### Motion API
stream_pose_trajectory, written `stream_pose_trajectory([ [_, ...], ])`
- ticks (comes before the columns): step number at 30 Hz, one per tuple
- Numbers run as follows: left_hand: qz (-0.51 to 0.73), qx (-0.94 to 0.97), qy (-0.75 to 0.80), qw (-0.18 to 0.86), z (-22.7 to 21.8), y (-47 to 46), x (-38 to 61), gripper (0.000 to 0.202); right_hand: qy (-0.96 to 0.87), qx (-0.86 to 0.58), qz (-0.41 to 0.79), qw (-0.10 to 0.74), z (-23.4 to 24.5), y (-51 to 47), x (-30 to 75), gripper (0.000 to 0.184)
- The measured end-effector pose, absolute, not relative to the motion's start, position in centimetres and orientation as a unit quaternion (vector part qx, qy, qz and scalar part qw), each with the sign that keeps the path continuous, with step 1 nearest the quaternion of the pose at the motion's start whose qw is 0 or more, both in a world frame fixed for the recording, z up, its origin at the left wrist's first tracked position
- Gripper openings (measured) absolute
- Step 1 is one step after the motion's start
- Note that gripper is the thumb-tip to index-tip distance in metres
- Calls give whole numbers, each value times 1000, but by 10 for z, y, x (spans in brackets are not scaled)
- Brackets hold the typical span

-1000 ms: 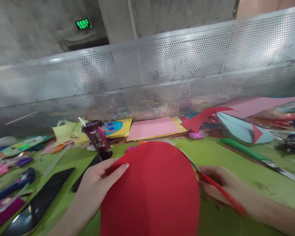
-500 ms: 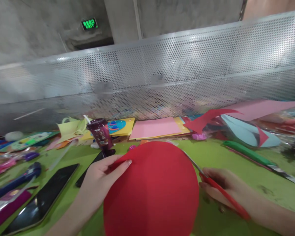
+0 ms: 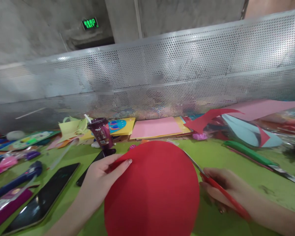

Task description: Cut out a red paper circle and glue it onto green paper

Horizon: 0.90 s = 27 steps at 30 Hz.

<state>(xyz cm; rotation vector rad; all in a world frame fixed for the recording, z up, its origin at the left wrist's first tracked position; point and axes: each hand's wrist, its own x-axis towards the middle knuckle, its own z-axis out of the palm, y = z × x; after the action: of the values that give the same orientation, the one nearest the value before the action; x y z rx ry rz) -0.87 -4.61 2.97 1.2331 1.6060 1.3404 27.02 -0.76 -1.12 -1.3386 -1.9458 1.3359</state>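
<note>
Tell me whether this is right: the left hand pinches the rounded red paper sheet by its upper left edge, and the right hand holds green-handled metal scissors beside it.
The handle colour is wrong: the head view shows the right hand holding red-handled metal scissors beside the rounded red paper sheet, which the left hand does pinch by its upper left edge.

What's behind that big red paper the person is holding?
Beyond the red paper I see a small pink spotted thing, green tabletop, a pink sheet on yellow paper, then a perforated metal screen. Whatever the red paper covers is hidden.
</note>
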Motion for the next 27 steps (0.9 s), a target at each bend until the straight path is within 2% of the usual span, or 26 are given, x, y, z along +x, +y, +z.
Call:
stream_pose_trajectory([
  [17,491,504,627,333,28,-45,-16,33,-678,-504,494,206,-11,-6,268,19],
  [23,486,500,605,384,29,-45,-13,34,-652,-526,514,184,4,-8,268,21],
  [27,454,516,618,381,31,-45,-8,31,-677,-507,508,162,11,-10,268,19],
])
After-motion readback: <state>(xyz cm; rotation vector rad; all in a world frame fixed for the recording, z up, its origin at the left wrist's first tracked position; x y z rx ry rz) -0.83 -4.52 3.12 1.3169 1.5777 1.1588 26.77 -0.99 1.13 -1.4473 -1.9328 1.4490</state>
